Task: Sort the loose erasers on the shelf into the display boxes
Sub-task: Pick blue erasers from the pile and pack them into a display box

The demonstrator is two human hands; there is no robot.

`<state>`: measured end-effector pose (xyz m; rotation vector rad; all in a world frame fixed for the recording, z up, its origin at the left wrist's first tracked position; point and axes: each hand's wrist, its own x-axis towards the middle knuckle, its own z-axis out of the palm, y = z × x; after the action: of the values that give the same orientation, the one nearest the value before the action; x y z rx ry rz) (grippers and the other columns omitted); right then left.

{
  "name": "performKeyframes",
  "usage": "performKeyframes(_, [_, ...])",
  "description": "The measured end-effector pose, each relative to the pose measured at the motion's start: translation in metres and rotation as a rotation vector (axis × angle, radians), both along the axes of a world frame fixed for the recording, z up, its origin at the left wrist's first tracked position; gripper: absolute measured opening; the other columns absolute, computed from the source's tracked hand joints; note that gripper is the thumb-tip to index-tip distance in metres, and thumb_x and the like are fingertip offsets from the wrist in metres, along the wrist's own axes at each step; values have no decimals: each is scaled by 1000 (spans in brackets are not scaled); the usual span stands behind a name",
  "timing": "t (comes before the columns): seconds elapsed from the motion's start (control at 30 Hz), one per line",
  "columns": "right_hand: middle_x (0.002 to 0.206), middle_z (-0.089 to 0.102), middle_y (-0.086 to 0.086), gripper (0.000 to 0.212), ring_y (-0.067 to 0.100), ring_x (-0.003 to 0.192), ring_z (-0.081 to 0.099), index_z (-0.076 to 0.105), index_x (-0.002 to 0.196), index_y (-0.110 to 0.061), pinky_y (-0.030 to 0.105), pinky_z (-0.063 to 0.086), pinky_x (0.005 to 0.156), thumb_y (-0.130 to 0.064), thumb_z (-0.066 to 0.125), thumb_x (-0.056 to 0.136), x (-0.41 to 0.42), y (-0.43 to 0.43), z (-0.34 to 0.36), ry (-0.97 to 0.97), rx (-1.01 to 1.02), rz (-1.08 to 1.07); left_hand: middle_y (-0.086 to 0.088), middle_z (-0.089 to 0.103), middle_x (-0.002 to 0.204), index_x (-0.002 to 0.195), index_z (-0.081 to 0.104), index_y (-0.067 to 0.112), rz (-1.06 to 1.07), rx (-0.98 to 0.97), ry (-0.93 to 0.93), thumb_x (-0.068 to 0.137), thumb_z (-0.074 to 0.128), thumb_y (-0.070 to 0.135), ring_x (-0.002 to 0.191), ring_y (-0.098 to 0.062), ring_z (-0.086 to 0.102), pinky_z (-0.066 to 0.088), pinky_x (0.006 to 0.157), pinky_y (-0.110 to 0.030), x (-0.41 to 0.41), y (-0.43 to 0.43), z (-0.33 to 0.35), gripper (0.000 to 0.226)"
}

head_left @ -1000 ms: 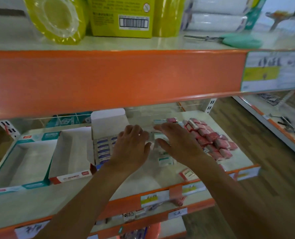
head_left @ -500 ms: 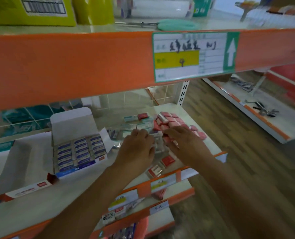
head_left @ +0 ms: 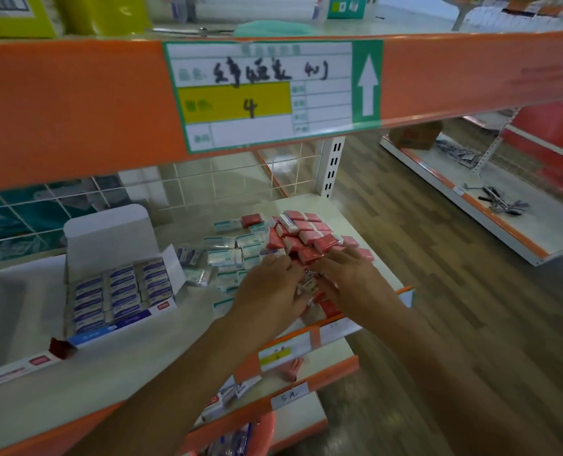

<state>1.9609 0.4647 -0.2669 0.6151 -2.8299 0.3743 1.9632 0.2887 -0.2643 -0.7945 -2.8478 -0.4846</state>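
Loose erasers lie in a heap at the right end of the white shelf (head_left: 125, 366): red-wrapped ones (head_left: 306, 236) at the far right, teal-and-white ones (head_left: 227, 255) to their left. My left hand (head_left: 270, 291) and right hand (head_left: 349, 281) lie side by side, palms down, on the near edge of the heap. Between them show a few red erasers (head_left: 309, 286); whether the fingers grip any is hidden. An open display box (head_left: 122, 291) full of blue erasers stands to the left. A red-trimmed display box (head_left: 20, 327) sits further left.
The orange edge of the upper shelf (head_left: 76, 110), bearing a price label (head_left: 267, 93), hangs close above the hands. A few erasers (head_left: 220, 399) lie on the lower shelf. Wooden floor (head_left: 421, 258) and another low shelf (head_left: 490, 209) are to the right.
The view has swung right, and the boxes now sit further left in frame. Both hands have moved from the teal erasers over to the red ones at the shelf's front right.
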Motion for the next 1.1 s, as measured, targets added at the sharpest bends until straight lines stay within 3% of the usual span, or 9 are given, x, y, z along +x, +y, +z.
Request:
performKeyframes(0.13, [100, 69, 6, 22, 32, 90, 60, 73, 98, -16, 42, 54, 73, -21, 57, 85, -4, 1, -4, -43, 19, -11, -2, 55, 114, 115, 59, 16, 62, 8, -20, 93, 50, 31, 108, -20, 45, 43, 82, -31, -4, 1, -1, 28])
performKeyframes(0.33, [92, 69, 7, 20, 30, 83, 61, 74, 93, -16, 38, 50, 71, -26, 59, 85, -13, -6, 0, -45, 60, 0, 1, 51, 116, 116, 54, 18, 219, 18, -16, 94, 48, 24, 108, -17, 43, 40, 82, -28, -21, -8, 7, 24])
performKeyframes(0.53, [112, 60, 4, 27, 22, 105, 51, 67, 114, -22, 33, 43, 88, -33, 55, 93, -18, -14, 9, -196, 91, 36, -2, 53, 118, 115, 56, 16, 275, -5, -29, 93, 50, 25, 114, -20, 44, 45, 90, -33, -32, -10, 4, 25])
performKeyframes(0.7, [116, 55, -3, 29, 14, 99, 52, 65, 116, -27, 24, 45, 78, -37, 56, 90, -19, -23, 20, -287, 90, -16, -3, 55, 115, 111, 57, 16, 294, 10, -37, 91, 55, 19, 111, -19, 47, 46, 92, -34, -35, -10, 5, 20])
performKeyframes(0.87, [120, 55, -3, 31, 13, 88, 52, 64, 112, -26, 22, 41, 67, -44, 59, 87, -17, -36, 24, -255, 104, -91, -5, 56, 111, 107, 54, 17, 311, 27, -38, 88, 60, 18, 106, -20, 49, 45, 90, -32, -36, -11, 3, 19])
performKeyframes(1.1, [104, 56, -5, 27, 16, 89, 55, 65, 102, -23, 29, 50, 74, -43, 63, 84, -18, -44, 29, -303, 79, -199, -5, 53, 106, 110, 53, 18, 322, 72, -127, 85, 63, 20, 100, -20, 49, 42, 80, -27, -31, -13, 4, 27])
